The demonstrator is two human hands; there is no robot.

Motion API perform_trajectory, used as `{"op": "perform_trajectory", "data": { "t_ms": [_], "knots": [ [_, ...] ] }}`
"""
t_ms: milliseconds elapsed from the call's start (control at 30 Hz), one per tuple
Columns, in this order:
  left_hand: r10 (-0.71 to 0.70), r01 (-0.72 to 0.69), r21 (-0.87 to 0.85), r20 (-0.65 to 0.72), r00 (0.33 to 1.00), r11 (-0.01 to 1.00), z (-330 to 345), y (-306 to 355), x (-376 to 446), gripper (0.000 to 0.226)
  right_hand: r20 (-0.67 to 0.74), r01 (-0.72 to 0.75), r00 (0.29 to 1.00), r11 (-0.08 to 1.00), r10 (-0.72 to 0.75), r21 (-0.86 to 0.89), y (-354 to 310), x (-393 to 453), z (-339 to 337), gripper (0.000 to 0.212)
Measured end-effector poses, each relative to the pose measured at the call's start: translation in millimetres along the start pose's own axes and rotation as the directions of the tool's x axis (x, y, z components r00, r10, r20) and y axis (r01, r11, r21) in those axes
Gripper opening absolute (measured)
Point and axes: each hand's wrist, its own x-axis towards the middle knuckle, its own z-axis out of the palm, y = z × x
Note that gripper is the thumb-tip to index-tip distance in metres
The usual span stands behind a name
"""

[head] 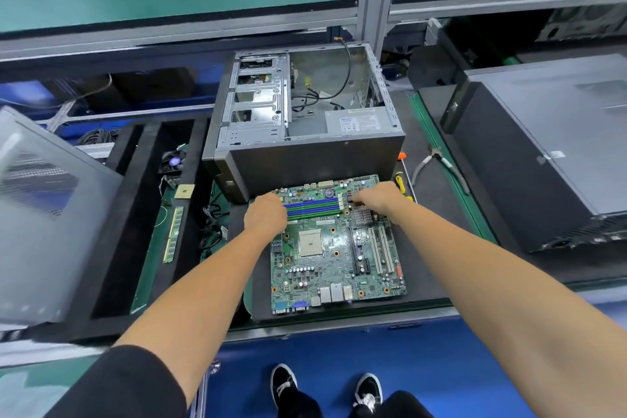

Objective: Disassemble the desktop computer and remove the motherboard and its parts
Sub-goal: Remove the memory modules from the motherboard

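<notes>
The green motherboard (334, 248) lies flat on the black mat (417, 268) in front of the opened computer case (305, 132). Its blue and green memory slots (312, 208) run across the far part of the board. My left hand (266, 215) rests on the left end of those slots, fingers curled down. My right hand (376, 198) presses on the right end of the slots, near the small silver heatsink (362, 216). Whether either hand grips a memory stick is hidden. The empty CPU socket (310, 243) sits mid-board.
A black foam tray (118, 248) at left holds a memory stick (173, 234), a CPU chip (183, 192) and a fan (173, 161). Pliers (441, 163) and screwdrivers (402, 180) lie right of the board. Another dark case (543, 159) stands at right, a grey panel (40, 214) at left.
</notes>
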Motion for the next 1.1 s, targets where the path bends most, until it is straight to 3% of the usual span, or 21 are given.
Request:
{"op": "perform_trajectory", "data": {
  "t_ms": [100,200,333,467,533,667,933,1100],
  "knots": [
    [0.031,-0.032,-0.016,-0.007,0.999,0.999,-3.9,-3.9,-1.3,0.013,-0.037,-0.015,0.999,0.989,0.021,0.147,3.4,-1.6,-0.9,0.038],
    [-0.008,0.004,-0.083,-0.049,0.999,0.997,-2.6,-9.3,-0.9,0.03,-0.049,-0.021,0.998,0.947,0.039,0.32,7.8,-3.8,-0.7,0.042],
    [-0.056,0.048,-0.129,-0.058,0.997,0.99,2.8,-15.9,-3.6,0.034,-0.004,0.0,1.0,0.899,0.001,0.437,8.9,-7.7,-0.3,0.044],
    [-0.089,0.082,-0.154,-0.044,0.995,0.985,3.1,-21.1,-6.3,0.034,0.09,-0.071,0.996,0.83,0.025,0.553,13.7,-6.2,0.8,0.074],
    [-0.101,0.093,-0.17,-0.04,0.994,0.981,2.9,-23.0,-6.1,0.036,0.157,-0.114,0.987,0.822,0.031,0.558,13.7,-7.2,0.3,0.083],
    [-0.121,0.113,-0.207,-0.025,0.992,0.972,4.2,-27.5,-3.1,0.042,0.23,-0.136,0.973,0.812,0.003,0.567,11.8,-9.6,0.7,0.079],
    [-0.211,0.204,-0.388,0.023,0.977,0.899,5.1,-30.4,-5.7,0.041,0.182,-0.074,0.982,0.799,-0.044,0.596,4.3,-14.1,0.1,0.076],
    [-0.172,0.184,-0.422,0.067,0.983,0.888,4.8,-32.2,-12.5,0.049,0.173,-0.074,0.984,0.794,-0.04,0.603,3.4,-16.5,3.7,0.068]
  ]
}}
